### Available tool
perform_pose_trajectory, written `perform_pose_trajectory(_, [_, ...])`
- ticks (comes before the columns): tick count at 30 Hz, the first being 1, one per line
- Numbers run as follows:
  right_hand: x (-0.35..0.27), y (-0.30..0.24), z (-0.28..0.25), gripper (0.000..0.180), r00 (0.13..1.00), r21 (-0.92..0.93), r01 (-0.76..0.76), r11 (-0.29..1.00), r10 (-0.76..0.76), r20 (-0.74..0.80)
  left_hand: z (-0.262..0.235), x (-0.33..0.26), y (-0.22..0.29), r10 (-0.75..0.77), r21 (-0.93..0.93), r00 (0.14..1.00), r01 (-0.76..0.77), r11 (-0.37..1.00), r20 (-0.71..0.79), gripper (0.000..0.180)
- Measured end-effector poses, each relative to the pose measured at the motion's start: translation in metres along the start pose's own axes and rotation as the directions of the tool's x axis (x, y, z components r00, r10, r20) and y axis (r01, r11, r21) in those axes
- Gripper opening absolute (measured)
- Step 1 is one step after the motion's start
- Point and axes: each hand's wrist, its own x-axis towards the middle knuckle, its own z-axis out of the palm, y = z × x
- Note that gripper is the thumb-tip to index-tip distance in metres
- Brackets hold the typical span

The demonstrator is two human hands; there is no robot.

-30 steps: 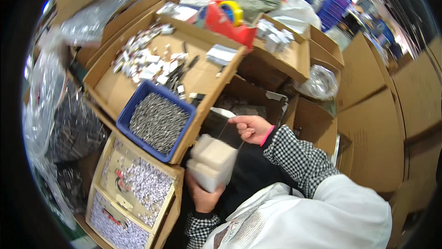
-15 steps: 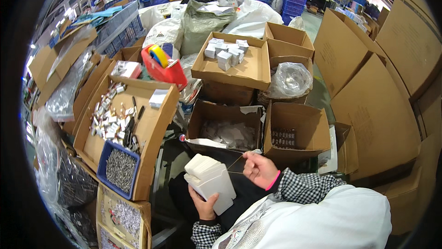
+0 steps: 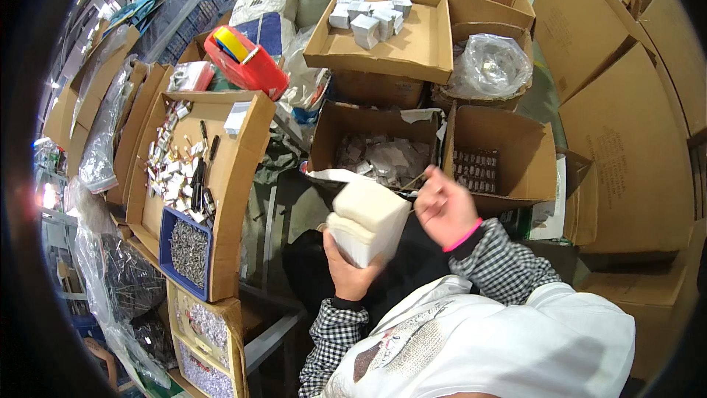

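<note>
A thick stack of white cards [image 3: 379, 232] stands tilted over my lap, split into two blocks with their edges showing. My left hand [image 3: 350, 271] is closed around its lower end, thumb on one side and fingers on the other. To the right, my right hand [image 3: 445, 210] pinches a thin tan rubber band [image 3: 414, 181] at the fingertips. The band runs from the fingers toward the upper right edge of the stack; where it passes behind the cards is hidden.
Ahead are an open carton of loose pieces [image 3: 383, 151] and another with dark cylinders [image 3: 475, 170]. A shallow tray [image 3: 416, 55] holds bundled white stacks. On the left, a parts tray [image 3: 247, 177] carries a blue bin of screws [image 3: 188, 251]; a red tape dispenser [image 3: 250, 70] stands behind.
The stack has moved up and right and turned, so its top edges face me more. My right hand has come lower and closer to the stack, and the band looks shorter. The view has tilted down.
</note>
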Motion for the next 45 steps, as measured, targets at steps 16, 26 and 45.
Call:
perform_pose_trajectory(16, [0.025, -0.029, -0.057, 0.017, 0.876, -0.871, -0.336, 0.359, 0.459, -0.149, -0.023, 0.023, -0.012, -0.444, -0.986, 0.896, 0.088, 0.140, 0.017, 0.071])
perform_pose_trajectory(26, [0.127, -0.202, 0.031, 0.022, 0.876, -0.748, 0.129, -0.650, -0.278, 0.393, -0.032, -0.011, -0.035, -0.528, -0.951, 0.838, 0.261, 0.168, 0.137, 0.073])
perform_pose_trajectory(45, [0.117, -0.084, -0.152, 0.024, 0.968, -0.617, 0.033, -0.786, -0.129, 0.216, -0.077, -0.063, 0.023, -0.576, -0.963, 0.790, 0.267, 0.013, 0.212, 0.066])
